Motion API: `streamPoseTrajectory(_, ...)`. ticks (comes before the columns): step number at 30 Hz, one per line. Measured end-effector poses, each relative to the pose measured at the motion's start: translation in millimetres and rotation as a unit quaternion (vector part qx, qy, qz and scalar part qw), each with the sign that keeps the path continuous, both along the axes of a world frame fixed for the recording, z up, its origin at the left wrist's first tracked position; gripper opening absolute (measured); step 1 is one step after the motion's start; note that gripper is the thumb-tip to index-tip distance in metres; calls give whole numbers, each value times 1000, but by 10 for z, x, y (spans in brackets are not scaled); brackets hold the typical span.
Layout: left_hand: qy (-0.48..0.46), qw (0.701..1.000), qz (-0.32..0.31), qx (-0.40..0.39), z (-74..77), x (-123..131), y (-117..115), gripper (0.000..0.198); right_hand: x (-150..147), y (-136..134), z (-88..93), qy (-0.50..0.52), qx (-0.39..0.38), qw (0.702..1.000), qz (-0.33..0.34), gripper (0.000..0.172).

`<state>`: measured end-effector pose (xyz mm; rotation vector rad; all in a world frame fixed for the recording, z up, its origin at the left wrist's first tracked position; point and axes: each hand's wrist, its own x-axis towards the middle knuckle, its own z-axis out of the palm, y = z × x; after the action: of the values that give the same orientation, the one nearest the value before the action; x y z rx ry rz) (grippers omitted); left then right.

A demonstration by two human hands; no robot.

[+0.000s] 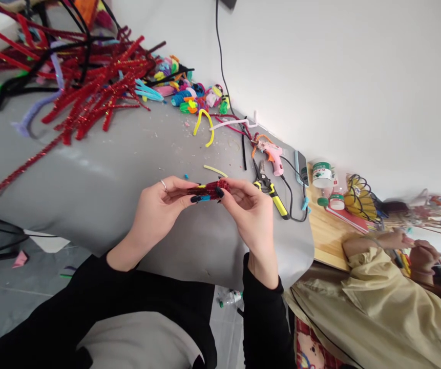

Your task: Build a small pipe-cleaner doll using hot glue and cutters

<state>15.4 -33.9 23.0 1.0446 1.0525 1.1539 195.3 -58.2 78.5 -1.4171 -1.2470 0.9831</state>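
Both hands meet over the grey table mat, pinching a small dark red tinsel piece (220, 185) with yellow and blue parts. My left hand (162, 207), a ring on one finger, grips its left end between thumb and fingers. At the right end, my right hand (249, 207) is closed on the same piece, thumb in front. The fingertips partly cover it. Just behind the hands lie a short pale yellow stem (215, 170) and a tiny blue bit (186, 176).
Red tinsel stems (101, 87) pile up at the back left, beside small colourful figures (193, 97). Right of my hands are yellow-handled pliers (277, 201), a pink glue gun (273, 155) with its cable, and a phone (301, 167). Another person's sleeve (381, 287) is at the right.
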Motion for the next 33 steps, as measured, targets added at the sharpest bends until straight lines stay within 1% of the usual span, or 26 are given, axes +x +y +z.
streamPoseTrajectory(7,-13,1000,1,4,11,7,7,32,6,6,12,4,3,1000,4,19)
streamPoseTrajectory(12,-12,1000,-2,2,11,4,5,34,8,7,22,-6,1,1000,1,20)
streamPoseTrajectory(18,-19,1000,3,10,1,4,9,32,-2,15,28,12,8,1000,2,19)
streamPoseTrajectory(25,-15,1000,7,9,-4,1,20,34,5,21,18,-8,5,1000,7,20)
streamPoseTrajectory(33,-17,1000,15,11,-14,-23,13,26,-23,23,19,15,9,1000,6,19)
